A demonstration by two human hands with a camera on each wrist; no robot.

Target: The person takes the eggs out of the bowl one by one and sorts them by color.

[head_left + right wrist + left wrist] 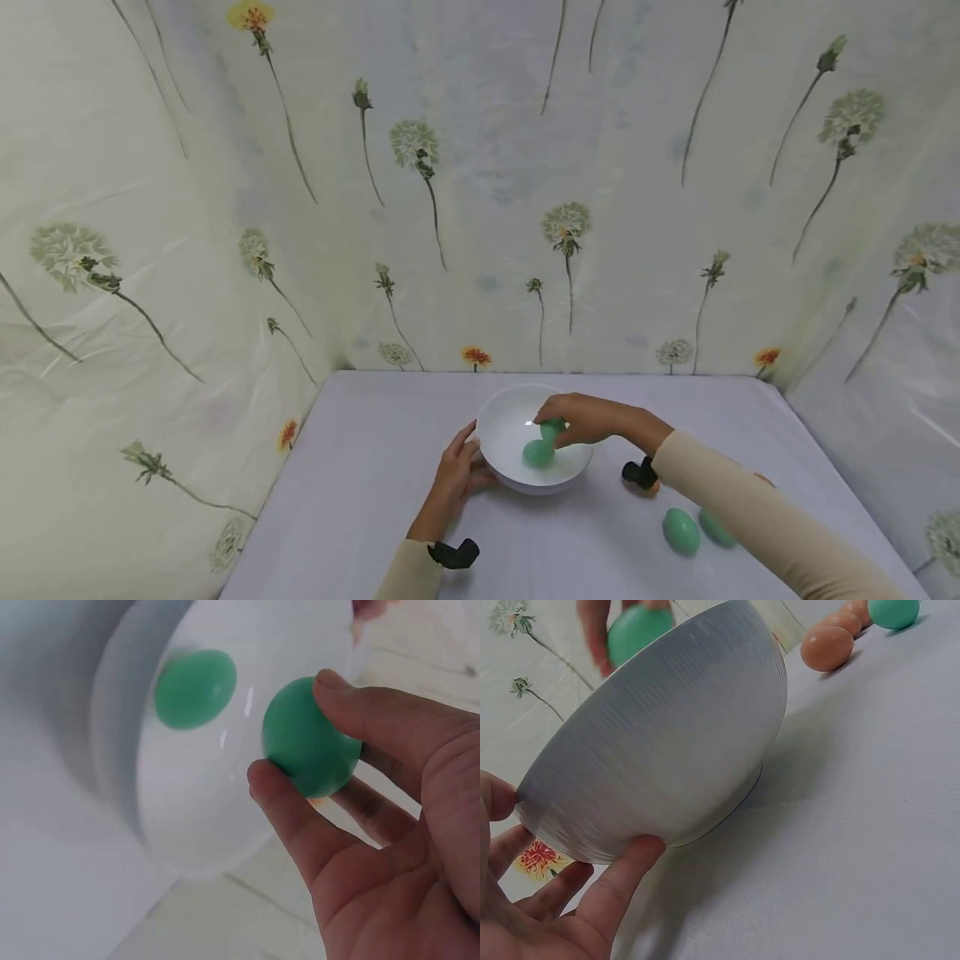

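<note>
A white bowl (504, 435) stands on the table with my left hand (452, 479) at its left side. In the left wrist view, the left fingers and thumb hold the bowl's outer wall (667, 727), from the rim down toward the base. Over the bowl, my right hand (588, 419) pinches a green egg (307, 739) between thumb and fingertips. A second green egg (196, 688) lies inside the bowl against the white inner surface. The held egg overlaps the bowl's inside in the head view.
Two green eggs, one nearer (681, 532) and one partly behind the right sleeve (716, 527), lie on the right of the white-covered table (360, 467). Several brown eggs (827, 649) sit in a row there, mostly hidden by the right arm in the head view. Flower-patterned curtains (480, 167) surround the table.
</note>
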